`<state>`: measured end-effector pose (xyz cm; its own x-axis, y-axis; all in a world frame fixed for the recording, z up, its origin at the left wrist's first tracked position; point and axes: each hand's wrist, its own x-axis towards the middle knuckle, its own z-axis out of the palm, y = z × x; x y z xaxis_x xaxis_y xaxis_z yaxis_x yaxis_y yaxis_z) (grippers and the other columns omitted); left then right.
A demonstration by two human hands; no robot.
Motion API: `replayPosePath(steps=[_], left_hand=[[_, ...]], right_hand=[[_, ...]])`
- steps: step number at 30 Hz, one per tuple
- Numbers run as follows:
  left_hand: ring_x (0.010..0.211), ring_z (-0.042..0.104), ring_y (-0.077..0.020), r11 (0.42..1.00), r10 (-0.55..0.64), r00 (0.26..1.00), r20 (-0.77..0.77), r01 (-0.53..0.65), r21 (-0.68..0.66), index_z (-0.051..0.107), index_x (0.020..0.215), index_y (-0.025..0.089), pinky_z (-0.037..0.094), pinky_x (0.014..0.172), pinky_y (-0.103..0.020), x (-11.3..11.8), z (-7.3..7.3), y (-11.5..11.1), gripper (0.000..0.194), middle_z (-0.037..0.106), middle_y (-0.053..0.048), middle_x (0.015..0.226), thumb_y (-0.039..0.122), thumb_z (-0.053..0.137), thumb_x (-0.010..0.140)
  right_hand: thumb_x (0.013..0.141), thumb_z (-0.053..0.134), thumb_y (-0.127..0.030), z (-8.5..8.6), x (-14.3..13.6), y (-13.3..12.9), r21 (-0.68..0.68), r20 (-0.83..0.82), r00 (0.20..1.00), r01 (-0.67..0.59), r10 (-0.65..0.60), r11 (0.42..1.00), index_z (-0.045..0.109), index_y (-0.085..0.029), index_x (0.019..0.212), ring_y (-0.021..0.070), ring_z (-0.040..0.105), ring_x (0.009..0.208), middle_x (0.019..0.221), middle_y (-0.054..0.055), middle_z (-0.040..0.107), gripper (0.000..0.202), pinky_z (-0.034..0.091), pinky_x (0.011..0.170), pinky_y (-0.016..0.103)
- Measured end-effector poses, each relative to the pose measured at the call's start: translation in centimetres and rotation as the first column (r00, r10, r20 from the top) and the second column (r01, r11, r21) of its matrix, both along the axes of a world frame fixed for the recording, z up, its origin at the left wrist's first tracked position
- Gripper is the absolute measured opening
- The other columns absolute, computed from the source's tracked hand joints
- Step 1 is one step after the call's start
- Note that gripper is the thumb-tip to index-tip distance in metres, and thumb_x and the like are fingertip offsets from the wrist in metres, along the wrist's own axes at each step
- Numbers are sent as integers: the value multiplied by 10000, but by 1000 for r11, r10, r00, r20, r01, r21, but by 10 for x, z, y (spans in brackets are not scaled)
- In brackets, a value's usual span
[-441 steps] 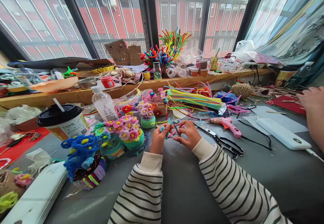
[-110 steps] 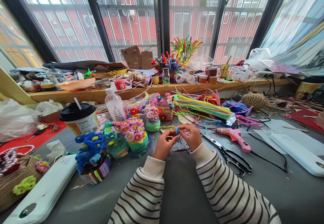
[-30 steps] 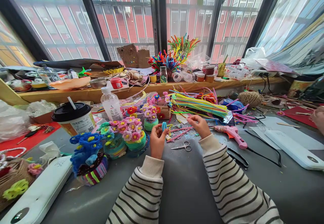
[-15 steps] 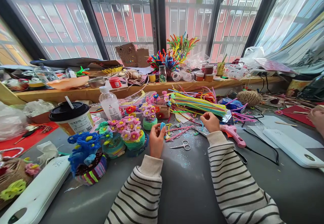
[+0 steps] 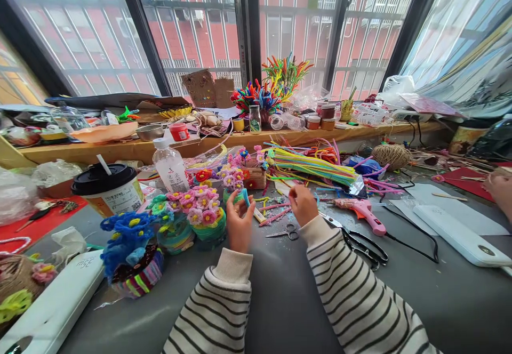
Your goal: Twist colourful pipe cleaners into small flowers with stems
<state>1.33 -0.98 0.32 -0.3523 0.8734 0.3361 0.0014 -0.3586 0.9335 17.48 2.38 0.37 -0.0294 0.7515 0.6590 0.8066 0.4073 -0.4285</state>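
My left hand pinches a small coil of light blue pipe cleaner between thumb and fingers. Across from it my right hand is closed, its fingertips turned toward the left hand. A bit of light blue strand shows just beyond the right hand, and its path between the hands cannot be made out. Small scissors lie on the table below, among pink pipe cleaner pieces and glitter. Just left of my left hand stands a pot of pink pipe cleaner flowers.
Black-handled pliers and a pink glue gun with its cord lie to the right. A blue flower pot, lidded cup and bottle stand left. Behind is a pipe cleaner bundle. Another person's hand is at far right.
My right hand has moved left, closer to my left hand, uncovering the pliers' handles. My left hand has shifted slightly left and its fingers have spread a little around the blue coil.
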Motion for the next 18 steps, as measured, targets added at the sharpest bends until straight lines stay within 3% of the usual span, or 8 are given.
replayPosePath(steps=[3,5,8,11,18], left_hand=[[876,538,-148,999,-43,983,-180,47,16,155,1230,224,385,824,-324,3,-3,-2,697,565,-66,949,255,548,655],[926,513,-150,997,-72,955,-287,80,19,134,1242,232,367,846,-325,5,-3,-3,694,534,-73,1018,258,527,671],[1011,453,-166,994,-86,893,-443,109,26,311,1178,228,348,862,-320,6,-2,-5,523,480,-78,1109,270,495,690],[1053,408,-187,995,-71,823,-563,98,18,522,978,215,324,877,-333,5,-1,-5,294,507,-73,1077,283,479,695],[1028,421,-195,994,-30,819,-572,85,70,590,872,216,321,871,-342,6,-4,-4,225,545,-85,1007,283,513,672]], right_hand=[[683,386,-90,-2,-22,-11,21,34,989,-144,143,989,437,-174,644,157,471,645,651,46,524,106,382,609,248],[688,379,-78,-2,-29,-16,10,17,983,-181,181,983,435,-177,637,146,472,630,641,35,521,125,378,586,230],[691,379,-74,-2,-30,-19,-8,-22,981,-195,195,981,436,-177,622,136,470,615,630,25,518,136,373,573,221],[682,382,-68,-1,-28,-20,-8,-45,978,-206,205,979,451,-172,610,136,466,609,624,22,512,144,374,572,227],[657,394,-48,2,-29,-23,-8,-116,953,-284,281,959,553,-175,586,143,478,633,616,24,488,215,402,595,257]])
